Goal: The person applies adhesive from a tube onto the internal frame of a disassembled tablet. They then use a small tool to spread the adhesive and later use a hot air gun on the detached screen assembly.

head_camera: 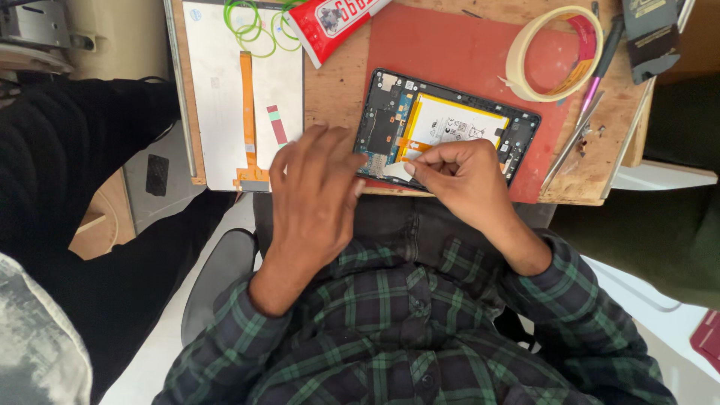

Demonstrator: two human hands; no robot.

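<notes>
An opened tablet body (pixel 390 120) lies on a red mat (pixel 450 52), its white battery (pixel 461 124) and circuit boards exposed. My right hand (pixel 469 180) rests on the tablet's near edge and pinches a small orange flex cable (pixel 411 144) beside the battery. My left hand (pixel 315 191) lies flat at the tablet's left near corner, fingers spread, its thumb tip touching the frame. The detached screen panel (pixel 217 90), with an orange ribbon cable (pixel 247 97) along it, lies face down to the left.
A roll of tape (pixel 555 52) sits on the mat's far right. A red and white glue tube (pixel 330 22), green rubber bands (pixel 251 30), metal tweezers (pixel 574 139) and a pink-tipped tool (pixel 600 67) lie on the small wooden table (pixel 337 90). A dark-clothed person (pixel 67 165) sits at left.
</notes>
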